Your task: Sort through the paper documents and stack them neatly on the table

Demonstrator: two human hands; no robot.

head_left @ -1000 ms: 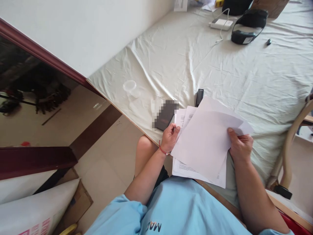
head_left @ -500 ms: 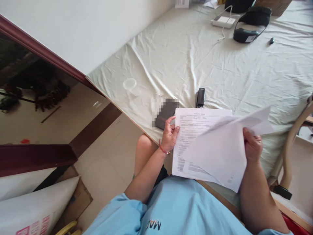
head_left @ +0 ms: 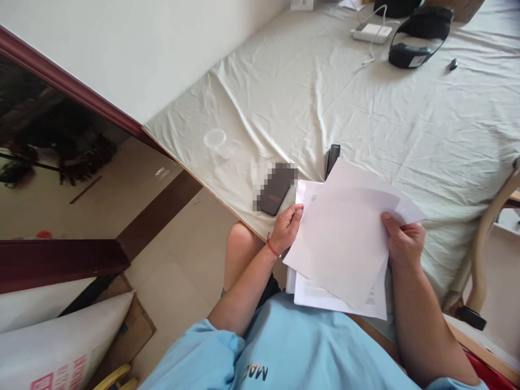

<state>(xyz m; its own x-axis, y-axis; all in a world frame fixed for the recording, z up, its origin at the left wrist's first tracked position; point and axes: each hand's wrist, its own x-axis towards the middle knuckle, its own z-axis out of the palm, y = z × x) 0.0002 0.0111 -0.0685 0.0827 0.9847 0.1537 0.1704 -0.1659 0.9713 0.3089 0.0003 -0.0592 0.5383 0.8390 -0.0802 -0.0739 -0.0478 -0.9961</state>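
A loose stack of printed paper sheets (head_left: 314, 292) rests over the table's front edge, close to my body. My left hand (head_left: 286, 225) pinches the left edge of the stack between thumb and fingers. On the right, my right hand (head_left: 406, 241) grips the sheets with its thumb on top. A blank-looking top sheet (head_left: 345, 233) lies slanted across the printed pages and hides most of their text. Just beyond the papers sits a black stapler (head_left: 333, 157), its near end covered by the sheet. A dark smartphone (head_left: 276, 192), partly pixelated, lies by my left hand.
A pale cloth (head_left: 276, 108) covers the table. On it are a clear plastic lid or cup (head_left: 215, 140), a white power bank (head_left: 371, 33) with a cable, a black headset (head_left: 420, 40) and a small black object (head_left: 453, 64). A curved chair arm (head_left: 483, 254) stands at right.
The top sheet has swung down to the left over the printed page, now covering its text and part of the stapler. My right hand has shifted slightly left; my left-hand fingers have closed in.
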